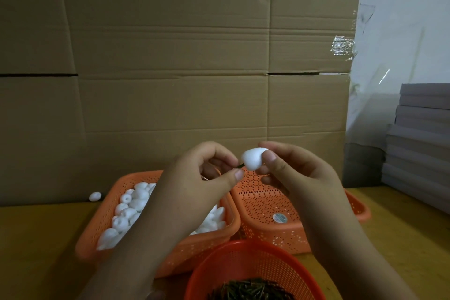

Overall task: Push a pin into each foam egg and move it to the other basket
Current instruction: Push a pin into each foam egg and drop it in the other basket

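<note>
Cardboard sheet [170, 56], brown, corrugated, creased, one, standing behind the wooden tabletop [36, 238]. Grey flat boards [421, 141], one stack, at the right. Rectangular orange plastic baskets, perforated, two, side by side: left basket [97, 231] holds a heap of white foam eggs [129, 209], too many and too hidden to count; right basket [265, 204] shows a bare perforated floor with one round sticker. Round red mesh basket [243, 265], one, nearest, holding a pile of dark thin pins [250, 290]. Hands, two, raised together above the rectangular baskets. Right hand [289, 173] grips one foam egg [252, 158] with thumb and fingers; egg white, matte, smooth, rounded with a tapered end. Left hand [207, 175] pinches one dark pin [239, 166] between thumb and fingers, its tip touching the egg's left side. Loose foam egg [95, 196], one, on the tabletop left of the baskets, near the cardboard.
</note>
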{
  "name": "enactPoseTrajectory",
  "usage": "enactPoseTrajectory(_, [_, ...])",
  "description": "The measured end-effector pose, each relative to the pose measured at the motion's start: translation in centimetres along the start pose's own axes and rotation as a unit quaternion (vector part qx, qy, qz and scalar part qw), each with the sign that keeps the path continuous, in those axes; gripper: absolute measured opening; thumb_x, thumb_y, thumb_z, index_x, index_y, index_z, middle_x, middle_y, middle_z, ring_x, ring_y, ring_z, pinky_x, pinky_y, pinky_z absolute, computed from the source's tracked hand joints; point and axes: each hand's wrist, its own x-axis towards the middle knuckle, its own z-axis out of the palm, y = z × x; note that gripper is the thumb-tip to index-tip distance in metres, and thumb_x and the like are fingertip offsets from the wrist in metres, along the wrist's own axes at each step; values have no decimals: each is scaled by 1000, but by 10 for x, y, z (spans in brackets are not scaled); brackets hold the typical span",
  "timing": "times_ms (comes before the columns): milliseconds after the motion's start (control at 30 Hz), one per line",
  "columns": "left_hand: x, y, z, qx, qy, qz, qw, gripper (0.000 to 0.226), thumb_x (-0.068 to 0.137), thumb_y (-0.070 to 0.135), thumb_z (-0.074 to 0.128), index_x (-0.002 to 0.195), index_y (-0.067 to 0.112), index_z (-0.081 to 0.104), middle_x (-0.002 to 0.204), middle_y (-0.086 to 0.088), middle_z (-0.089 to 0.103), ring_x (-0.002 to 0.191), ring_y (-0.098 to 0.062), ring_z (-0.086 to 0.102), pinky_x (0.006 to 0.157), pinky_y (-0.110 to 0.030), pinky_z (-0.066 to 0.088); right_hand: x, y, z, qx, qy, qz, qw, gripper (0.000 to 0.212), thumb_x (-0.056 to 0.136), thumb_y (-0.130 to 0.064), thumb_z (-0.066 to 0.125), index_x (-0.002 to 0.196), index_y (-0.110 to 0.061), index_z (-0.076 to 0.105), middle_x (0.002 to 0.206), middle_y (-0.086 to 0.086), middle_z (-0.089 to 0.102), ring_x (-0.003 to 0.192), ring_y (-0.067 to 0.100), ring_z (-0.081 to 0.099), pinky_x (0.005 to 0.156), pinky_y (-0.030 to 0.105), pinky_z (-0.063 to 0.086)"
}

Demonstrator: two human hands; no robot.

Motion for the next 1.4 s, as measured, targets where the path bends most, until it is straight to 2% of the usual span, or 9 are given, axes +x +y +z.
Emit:
enactPoseTrajectory(167, [1,1,-3,-34,24,1,999,12,79,17,75,74,27,70,74,9,70,70,-8,66,63,-12,50,0,0,-2,101,-38,57,993,31,71,-28,67,101,-18,72,96,2,75,91,14,71,72,17,55])
enactPoseTrajectory(367, [2,1,-4,-37,40,4,999,14,79,16,75,71,28,71,73,7,72,68,-6,67,62,-12,50,-1,-1,0,157,-63,87,982,33,77,-21,64,109,-13,68,101,6,74,95,15,71,72,17,54])
enactPoseTrajectory(600, [1,0,-6,-12,47,14,999,14,80,19,74,70,29,71,70,9,71,65,-4,65,60,-13,49,-3,-4,3,40,-15,10,999,26,65,-34,68,87,-24,75,86,0,75,80,8,70,69,16,54])
enactPoseTrajectory(800, [-3,6,-6,147,58,108,981,14,84,23,71,72,29,67,82,18,65,80,-2,61,68,-12,44,0,-6,1,-82,3,-34,996,24,68,-41,64,82,-23,71,71,-7,72,67,2,67,60,9,49])
enactPoseTrajectory(900, [-4,7,-6,172,52,129,975,11,84,27,68,73,28,67,85,17,64,82,-2,60,71,-12,43,2,-4,-1,-110,5,-27,994,33,64,-50,63,79,-21,70,67,-1,70,61,3,65,59,11,51])
enactPoseTrajectory(1033, [-3,5,-4,84,47,46,994,11,81,24,72,72,29,69,72,14,69,69,-1,63,62,-12,46,2,-1,-3,-94,-6,4,996,39,71,-55,59,79,-20,72,72,2,71,67,10,68,65,20,55])
enactPoseTrajectory(1167, [0,3,-2,-38,21,-34,998,14,86,21,68,73,18,71,62,7,69,54,2,59,56,-10,46,3,3,-1,48,-43,84,994,24,92,-29,53,96,-18,74,89,8,74,76,16,67,64,22,55])
enactPoseTrajectory(1267, [1,0,0,-80,4,-70,994,18,90,23,63,77,13,72,60,7,69,51,2,58,55,-9,47,2,7,4,50,-92,103,989,23,91,-14,54,101,-19,73,96,6,74,83,14,67,69,22,54])
enactPoseTrajectory(1400, [2,-3,2,-98,-12,-90,991,22,90,26,60,78,13,73,64,4,69,50,0,58,55,-13,49,0,11,8,35,-109,100,988,20,89,-17,60,100,-26,74,97,0,75,83,7,68,73,23,53])
